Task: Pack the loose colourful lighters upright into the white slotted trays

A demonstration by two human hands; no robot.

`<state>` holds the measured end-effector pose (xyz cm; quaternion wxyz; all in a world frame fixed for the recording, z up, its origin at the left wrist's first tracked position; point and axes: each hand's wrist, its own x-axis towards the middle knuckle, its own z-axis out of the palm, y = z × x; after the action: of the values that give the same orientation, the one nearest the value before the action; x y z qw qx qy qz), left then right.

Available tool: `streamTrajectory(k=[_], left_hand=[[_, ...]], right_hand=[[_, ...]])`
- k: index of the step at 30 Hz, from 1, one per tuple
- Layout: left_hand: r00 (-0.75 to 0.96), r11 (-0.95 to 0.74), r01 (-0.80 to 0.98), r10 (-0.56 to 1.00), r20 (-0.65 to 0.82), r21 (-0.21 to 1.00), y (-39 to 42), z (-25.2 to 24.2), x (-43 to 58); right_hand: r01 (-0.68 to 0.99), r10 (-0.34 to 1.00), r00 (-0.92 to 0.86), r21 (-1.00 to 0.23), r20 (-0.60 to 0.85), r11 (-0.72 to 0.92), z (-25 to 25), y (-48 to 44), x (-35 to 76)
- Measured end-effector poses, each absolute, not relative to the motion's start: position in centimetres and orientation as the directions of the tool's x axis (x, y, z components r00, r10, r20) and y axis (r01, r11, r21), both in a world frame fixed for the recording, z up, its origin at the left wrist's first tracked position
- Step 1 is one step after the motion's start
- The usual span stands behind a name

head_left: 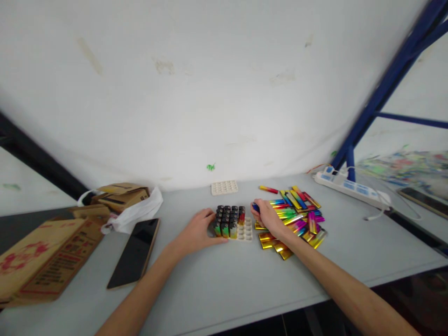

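Observation:
A white tray (pixel 247 232) in the middle of the grey table holds several upright lighters (pixel 229 218) with black tops; its right-hand slots are bare. My left hand (pixel 198 232) rests against the tray's left side, fingers curled on its front corner. My right hand (pixel 268 217) is closed around a lighter with a blue end (pixel 255 206), just right of the tray. Beneath and beyond that hand lies a heap of shiny coloured lighters (pixel 297 215), gold, pink and green.
A second white tray (pixel 224 187) sits by the wall. A dark phone (pixel 135 251) lies at left, near a white plastic bag (pixel 138 211) and cardboard boxes (pixel 42 259). A white power strip (pixel 352 189) and blue frame post (pixel 381 88) stand at right.

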<state>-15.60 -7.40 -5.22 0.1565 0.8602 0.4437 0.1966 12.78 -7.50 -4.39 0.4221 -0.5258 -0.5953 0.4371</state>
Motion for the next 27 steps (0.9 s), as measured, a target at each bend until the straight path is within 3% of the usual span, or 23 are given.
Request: streamTrajectory(k=[7, 16, 22, 25, 27], left_hand=[[0.53, -0.557, 0.698, 0.824, 0.199, 0.45, -7.3, -5.3, -15.7], [0.53, -0.562, 0.689, 0.821, 0.21, 0.457, -7.4, -5.1, -15.6], [0.53, -0.554, 0.696, 0.826, 0.195, 0.456, -7.4, -5.0, -15.6], [0.535, -0.564, 0.694, 0.82, 0.204, 0.447, -7.4, -5.0, -15.6], [0.539, -0.571, 0.693, 0.816, 0.21, 0.44, -7.3, -5.1, -15.6]], right_hand=[[0.155, 0.991, -0.137, -0.988, 0.002, 0.024, -3.2, -7.4, 12.8], [0.281, 0.985, -0.146, -0.951, 0.088, 0.126, -3.6, -7.6, 13.5], [0.158, 0.988, -0.152, -0.985, 0.039, 0.063, -3.6, -7.4, 13.2], [0.068, 0.98, -0.183, -0.993, 0.083, 0.097, -3.3, -7.5, 13.3], [0.114, 0.969, -0.195, -0.978, 0.15, 0.174, -3.0, -7.7, 13.5]])
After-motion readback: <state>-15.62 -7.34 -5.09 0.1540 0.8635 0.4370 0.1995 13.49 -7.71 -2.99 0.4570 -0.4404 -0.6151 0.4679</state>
